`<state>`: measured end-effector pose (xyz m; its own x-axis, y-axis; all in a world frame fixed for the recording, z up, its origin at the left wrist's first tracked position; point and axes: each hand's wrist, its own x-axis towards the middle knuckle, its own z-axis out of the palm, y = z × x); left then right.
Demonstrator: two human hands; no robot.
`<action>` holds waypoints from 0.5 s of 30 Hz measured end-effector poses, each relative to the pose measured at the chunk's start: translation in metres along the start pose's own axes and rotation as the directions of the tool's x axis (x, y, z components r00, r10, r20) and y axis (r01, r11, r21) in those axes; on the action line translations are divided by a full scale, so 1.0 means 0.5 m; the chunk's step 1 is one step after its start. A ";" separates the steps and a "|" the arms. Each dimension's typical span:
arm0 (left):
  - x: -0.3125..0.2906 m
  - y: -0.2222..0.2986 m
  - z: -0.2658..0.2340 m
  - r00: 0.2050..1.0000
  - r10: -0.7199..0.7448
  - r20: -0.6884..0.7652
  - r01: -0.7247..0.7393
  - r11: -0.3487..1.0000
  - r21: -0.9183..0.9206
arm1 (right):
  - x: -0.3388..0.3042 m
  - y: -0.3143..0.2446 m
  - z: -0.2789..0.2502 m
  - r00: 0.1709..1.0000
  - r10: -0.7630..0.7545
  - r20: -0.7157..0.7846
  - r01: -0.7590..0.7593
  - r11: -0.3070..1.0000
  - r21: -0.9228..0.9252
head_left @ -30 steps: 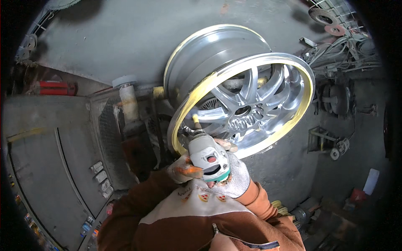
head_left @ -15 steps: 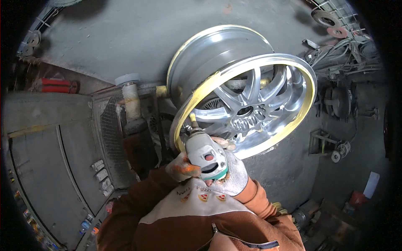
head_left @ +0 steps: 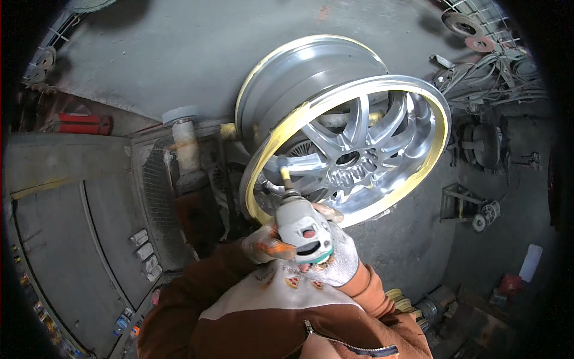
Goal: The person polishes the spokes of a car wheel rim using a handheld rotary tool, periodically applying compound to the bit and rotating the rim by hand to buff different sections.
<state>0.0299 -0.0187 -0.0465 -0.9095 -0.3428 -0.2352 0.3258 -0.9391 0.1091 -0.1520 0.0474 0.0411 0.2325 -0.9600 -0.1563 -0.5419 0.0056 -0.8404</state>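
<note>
A shiny alloy wheel rim [head_left: 357,122] with polished spokes is held tilted in front of me, yellow material along its edges. Both my gloved hands are closed round a hand-held die grinder [head_left: 297,220] with a dusty white-grey body and a teal rear end. My left hand [head_left: 263,244] grips its left side, the glove marked orange. Around the right side wraps my right hand [head_left: 339,251], its fingers partly hidden by the body. The grinder's small yellow tip [head_left: 285,173] is at a spoke on the wheel's left side; whether it touches, I cannot tell.
Left of the wheel stands a dusty upright cylinder [head_left: 188,146] beside a mesh panel [head_left: 158,185]. A grey cabinet [head_left: 54,209] fills the left side. Cables [head_left: 502,72] and abrasive discs [head_left: 463,25] hang at the upper right. A small metal stand [head_left: 460,200] is to the right.
The grinder and both hands have shifted slightly right and toward me. Its yellow tip has moved from near the rim's inner edge onto the spoke area. Both hands keep their grip.
</note>
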 end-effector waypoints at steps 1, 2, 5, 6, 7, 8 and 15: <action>0.004 0.001 0.031 0.999 -0.017 0.032 0.018 0.999 -0.048 | -0.007 -0.002 -0.008 1.000 0.005 -0.005 -0.005 1.000 -0.001; -0.001 0.007 0.050 0.998 0.046 0.044 -0.049 0.996 0.073 | -0.011 -0.006 -0.014 1.000 0.024 -0.004 -0.024 1.000 0.006; -0.001 0.019 0.063 0.989 0.130 0.070 -0.144 0.954 0.263 | -0.003 -0.003 -0.014 0.999 0.028 -0.039 -0.026 0.999 0.044; 0.000 0.019 0.056 0.988 0.134 0.072 -0.149 0.951 0.271 | 0.007 -0.001 -0.010 0.998 0.000 -0.058 0.004 0.998 0.070; 0.000 0.020 0.049 0.988 0.138 0.073 -0.153 0.949 0.276 | 0.015 -0.002 -0.005 0.997 -0.026 -0.076 0.033 0.995 0.099; 0.004 0.022 0.044 0.987 0.139 0.075 -0.155 0.948 0.278 | 0.018 -0.011 -0.006 0.994 -0.034 -0.099 0.042 0.996 0.080; 0.039 0.011 0.061 0.954 0.167 0.248 -0.271 0.835 0.480 | -0.021 -0.004 -0.022 0.996 -0.012 -0.092 0.021 0.996 0.091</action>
<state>0.0060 -0.0297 -0.0211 -0.8774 -0.4786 0.0333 0.3945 -0.6801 0.6179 -0.1623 0.0541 0.0501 0.1642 -0.9816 -0.0976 -0.4614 0.0111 -0.8871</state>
